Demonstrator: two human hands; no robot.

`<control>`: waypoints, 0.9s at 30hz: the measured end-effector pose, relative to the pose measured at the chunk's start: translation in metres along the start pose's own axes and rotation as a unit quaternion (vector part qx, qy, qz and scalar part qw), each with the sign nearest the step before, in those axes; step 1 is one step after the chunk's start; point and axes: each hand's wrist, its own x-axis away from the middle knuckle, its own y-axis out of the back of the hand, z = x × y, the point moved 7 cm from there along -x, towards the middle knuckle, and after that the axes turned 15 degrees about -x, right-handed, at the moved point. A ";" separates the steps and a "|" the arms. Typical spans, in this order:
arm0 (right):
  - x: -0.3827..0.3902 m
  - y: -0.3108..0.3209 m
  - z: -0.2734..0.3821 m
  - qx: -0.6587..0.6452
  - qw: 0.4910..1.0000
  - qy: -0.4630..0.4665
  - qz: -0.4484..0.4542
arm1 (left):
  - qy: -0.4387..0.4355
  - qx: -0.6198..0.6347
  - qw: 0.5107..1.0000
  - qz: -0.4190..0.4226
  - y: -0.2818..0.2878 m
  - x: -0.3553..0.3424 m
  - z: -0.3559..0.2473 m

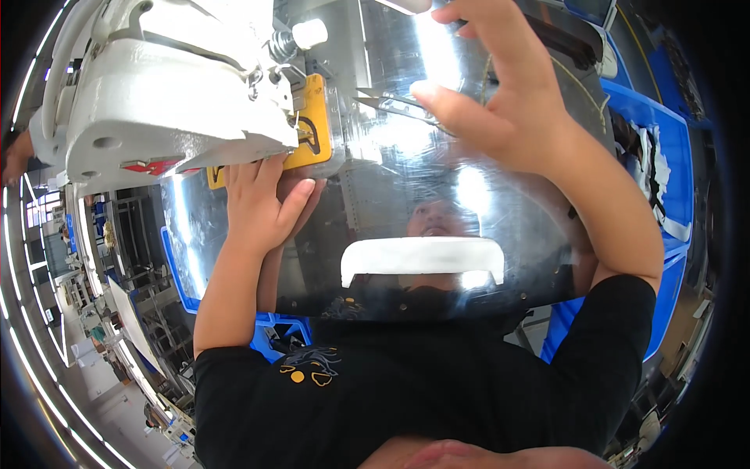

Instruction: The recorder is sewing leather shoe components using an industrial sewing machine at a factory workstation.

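Note:
My left hand [258,202] lies at the near edge of a yellow plate [315,105] under the head of a white sewing machine [164,109]. Its fingers are stretched out, the tips partly hidden by the machine; no held thing shows. My right hand [519,109] is raised over the shiny metal table, thumb and fingers apart and nothing between them. Its fingertips are close to a white object [408,4] cut off by the upper border. Pointed metal snips or tweezers [394,104] lie beside the right thumb. A white curved strip [422,254] rests near the table's front edge.
Blue bins stand around the metal table [375,211]; the right bin [678,164] holds white and dark pieces. Thin cord [586,82] trails at the table's right side, near a dark bar [558,39]. Another person's hand [17,156] shows at the far left.

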 end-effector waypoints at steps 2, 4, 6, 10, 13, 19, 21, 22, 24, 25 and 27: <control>0.015 0.002 -0.032 -0.012 0.976 -0.219 0.007 | -0.010 -0.013 1.000 -0.002 0.004 -0.005 -0.007; 0.033 0.002 -0.050 -0.167 0.946 0.260 -0.094 | -0.023 -0.003 1.000 -0.009 0.001 -0.014 -0.010; 0.031 -0.002 -0.051 -0.164 0.949 0.248 -0.105 | -0.019 -0.016 1.000 -0.001 0.001 -0.010 -0.008; 0.023 -0.001 -0.030 -0.137 0.981 0.060 -0.123 | -0.017 -0.008 1.000 -0.004 -0.001 -0.005 -0.005; 0.028 0.008 -0.023 -0.089 0.967 -0.207 -0.119 | -0.013 -0.001 1.000 0.007 -0.003 -0.006 -0.005; 0.022 0.010 -0.011 0.141 0.980 -0.136 0.025 | -0.014 -0.003 1.000 0.007 -0.003 -0.008 -0.009; 0.019 0.012 -0.011 0.117 0.968 -0.222 0.008 | -0.015 0.000 1.000 0.008 -0.004 -0.005 -0.006; 0.023 0.012 -0.018 0.093 0.948 -0.306 -0.008 | -0.015 0.000 1.000 0.010 -0.003 -0.004 -0.007; 0.031 0.001 -0.038 0.095 0.930 -0.348 0.068 | -0.024 0.011 0.998 0.048 -0.001 -0.007 -0.014; 0.041 -0.010 -0.049 0.094 0.907 -0.385 0.145 | -0.027 0.013 0.998 0.049 -0.001 -0.009 -0.015; 0.063 -0.027 -0.054 0.111 0.917 -0.358 0.134 | -0.095 0.009 0.995 0.035 0.005 -0.012 -0.023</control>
